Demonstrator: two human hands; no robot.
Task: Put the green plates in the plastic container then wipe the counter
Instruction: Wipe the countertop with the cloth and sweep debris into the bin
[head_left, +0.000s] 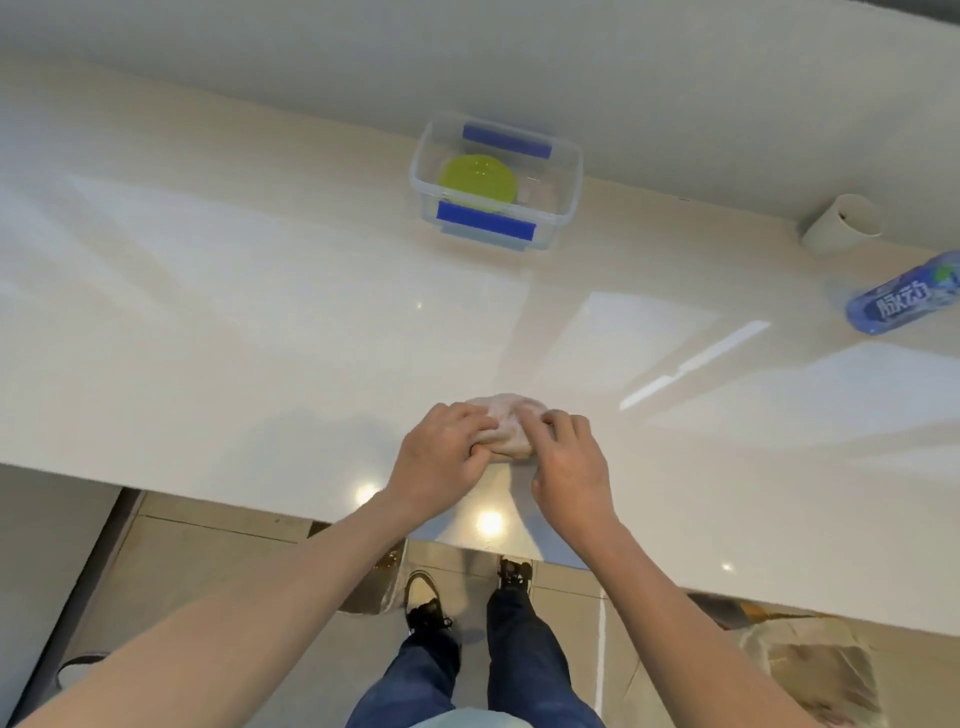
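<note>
Green plates (478, 180) lie stacked inside a clear plastic container (566, 192) with blue clips, open on top, at the back of the pale counter (260, 312) near the wall. Close to the counter's front edge a crumpled beige cloth (506, 423) rests on the surface. My left hand (441, 457) grips its left side and my right hand (569, 462) presses on its right side, both with fingers curled into the fabric.
A blue-labelled drink bottle (904, 301) lies on its side at the right edge. A white cardboard tube (841, 223) lies against the wall behind it. Below the counter edge are floor tiles, my shoes and a plastic bag (810, 670).
</note>
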